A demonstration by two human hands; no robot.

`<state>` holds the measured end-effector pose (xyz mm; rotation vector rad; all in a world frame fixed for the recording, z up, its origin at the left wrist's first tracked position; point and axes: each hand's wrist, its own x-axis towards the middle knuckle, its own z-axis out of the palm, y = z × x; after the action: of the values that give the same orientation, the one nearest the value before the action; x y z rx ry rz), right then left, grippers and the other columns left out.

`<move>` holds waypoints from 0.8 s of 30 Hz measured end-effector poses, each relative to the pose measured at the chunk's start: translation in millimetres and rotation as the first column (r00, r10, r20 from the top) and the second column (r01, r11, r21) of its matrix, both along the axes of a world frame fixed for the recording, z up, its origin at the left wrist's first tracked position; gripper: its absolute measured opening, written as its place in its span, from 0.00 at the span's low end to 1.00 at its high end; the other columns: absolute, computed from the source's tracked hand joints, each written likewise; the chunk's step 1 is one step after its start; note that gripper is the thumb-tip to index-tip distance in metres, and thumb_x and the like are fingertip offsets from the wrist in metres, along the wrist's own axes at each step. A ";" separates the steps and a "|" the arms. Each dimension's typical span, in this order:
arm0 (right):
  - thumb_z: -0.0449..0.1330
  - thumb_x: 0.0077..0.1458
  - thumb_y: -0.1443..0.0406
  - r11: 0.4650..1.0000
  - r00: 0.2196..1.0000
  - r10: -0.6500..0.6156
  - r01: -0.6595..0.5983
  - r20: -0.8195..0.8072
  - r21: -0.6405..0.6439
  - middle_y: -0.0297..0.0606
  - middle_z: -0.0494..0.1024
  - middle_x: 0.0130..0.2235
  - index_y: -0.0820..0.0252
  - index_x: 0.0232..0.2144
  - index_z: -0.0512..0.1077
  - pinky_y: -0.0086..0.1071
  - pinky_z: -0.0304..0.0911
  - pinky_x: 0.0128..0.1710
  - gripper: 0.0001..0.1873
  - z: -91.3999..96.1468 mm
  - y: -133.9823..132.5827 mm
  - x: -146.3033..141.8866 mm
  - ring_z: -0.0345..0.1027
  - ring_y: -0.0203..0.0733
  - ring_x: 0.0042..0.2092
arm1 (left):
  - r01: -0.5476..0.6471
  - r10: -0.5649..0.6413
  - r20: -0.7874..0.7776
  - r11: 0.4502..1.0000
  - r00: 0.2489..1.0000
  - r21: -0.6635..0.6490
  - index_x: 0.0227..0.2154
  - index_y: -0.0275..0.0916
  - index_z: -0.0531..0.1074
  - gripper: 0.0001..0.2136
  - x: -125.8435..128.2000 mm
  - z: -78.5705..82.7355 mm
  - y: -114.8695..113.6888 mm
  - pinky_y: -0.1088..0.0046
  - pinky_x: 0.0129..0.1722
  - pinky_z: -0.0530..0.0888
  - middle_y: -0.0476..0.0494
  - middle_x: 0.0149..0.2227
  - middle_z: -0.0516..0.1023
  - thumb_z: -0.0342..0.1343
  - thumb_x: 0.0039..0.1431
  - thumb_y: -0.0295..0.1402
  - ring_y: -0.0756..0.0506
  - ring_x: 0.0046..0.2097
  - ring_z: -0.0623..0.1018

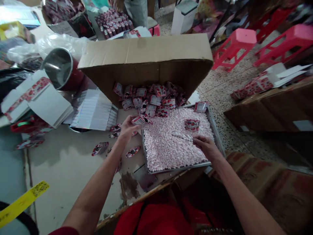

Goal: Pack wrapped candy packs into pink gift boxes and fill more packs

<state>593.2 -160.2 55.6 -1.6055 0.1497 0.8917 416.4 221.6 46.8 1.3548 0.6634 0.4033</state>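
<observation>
My left hand (126,129) is closed around a small red-and-white printed packet (141,120) at the left edge of a metal tray (146,160). Small pale pink-white pieces (168,151), like candies or tablets, fill the tray. Over its right half, my right hand (205,145) pinches the end of a slim spoon-like tool (182,136), lined with pale pieces; its exact shape is unclear. One packet (192,124) lies on the pieces and another packet (201,106) rests at the far right corner. Several more packets (133,151) lie left of the tray.
An opened cardboard box (146,49) on its side behind the tray holds a heap of packets (151,99). White folded cartons (94,109) and a metal pot (60,68) stand left. Pink stools (241,40) are on the floor at right, beyond large cardboard boxes (274,111).
</observation>
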 end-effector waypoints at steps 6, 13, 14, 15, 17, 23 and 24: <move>0.78 0.33 0.53 0.996 0.989 0.094 -0.094 0.111 -0.006 0.34 0.79 0.28 0.59 0.30 0.82 0.28 0.58 0.29 0.22 56.5 12.0 14.1 0.67 0.34 0.29 | 0.057 -0.045 0.119 0.993 0.992 -0.102 0.37 0.41 0.71 0.26 27.0 1.2 -102.1 0.70 0.43 0.76 0.50 0.39 0.80 0.78 0.36 0.31 0.46 0.41 0.81; 0.65 0.50 0.62 0.883 0.802 0.450 -0.333 0.392 -0.332 0.37 0.82 0.29 0.61 0.32 0.84 0.33 0.65 0.38 0.10 85.1 17.6 39.4 0.72 0.40 0.32 | 0.129 -0.134 0.065 0.989 0.989 0.068 0.38 0.41 0.73 0.22 43.9 -15.3 -140.9 0.67 0.49 0.75 0.47 0.42 0.83 0.76 0.39 0.32 0.44 0.44 0.81; 0.63 0.53 0.64 0.829 0.737 0.528 -0.342 0.421 -0.442 0.38 0.83 0.30 0.62 0.33 0.84 0.33 0.66 0.40 0.11 90.3 20.6 42.4 0.74 0.41 0.34 | 0.130 -0.134 0.027 0.985 0.991 0.115 0.38 0.41 0.74 0.21 46.1 -18.8 -143.8 0.67 0.48 0.75 0.48 0.40 0.83 0.75 0.40 0.33 0.45 0.42 0.81; 0.62 0.55 0.66 0.761 0.663 0.610 -0.338 0.433 -0.554 0.39 0.84 0.33 0.62 0.35 0.85 0.33 0.66 0.42 0.11 96.3 25.4 44.4 0.76 0.43 0.37 | 0.131 -0.131 -0.009 0.977 0.991 0.166 0.38 0.41 0.74 0.20 48.5 -22.1 -146.4 0.68 0.46 0.75 0.48 0.40 0.83 0.74 0.41 0.34 0.45 0.41 0.80; 0.60 0.58 0.68 0.601 0.512 0.757 -0.302 0.406 -0.740 0.43 0.87 0.39 0.61 0.40 0.86 0.34 0.67 0.46 0.13 109.3 40.7 44.3 0.79 0.47 0.43 | 0.122 -0.109 -0.063 0.958 0.992 0.258 0.37 0.41 0.75 0.18 53.0 -27.8 -150.2 0.68 0.45 0.75 0.48 0.40 0.83 0.73 0.42 0.34 0.45 0.41 0.80; 0.56 0.63 0.70 0.284 0.245 0.945 -0.281 0.218 -0.917 0.56 0.85 0.48 0.65 0.47 0.83 0.37 0.68 0.50 0.17 133.9 98.2 18.4 0.79 0.53 0.50 | 0.150 -0.083 -0.179 0.903 0.980 0.403 0.35 0.42 0.73 0.16 54.9 -35.5 -151.0 0.66 0.43 0.76 0.47 0.39 0.83 0.71 0.42 0.31 0.42 0.41 0.81; 0.56 0.63 0.70 0.285 0.228 0.948 -0.285 0.224 -0.915 0.55 0.84 0.48 0.64 0.47 0.83 0.36 0.67 0.50 0.17 134.2 97.1 16.9 0.79 0.53 0.50 | 0.162 -0.071 -0.206 0.871 0.976 0.465 0.36 0.42 0.73 0.17 54.1 -35.5 -150.8 0.66 0.43 0.76 0.46 0.39 0.83 0.71 0.42 0.31 0.41 0.42 0.81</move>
<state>610.1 -63.0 189.8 -2.8414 -1.1901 0.6825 470.5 70.8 11.3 1.9166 0.6510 0.3604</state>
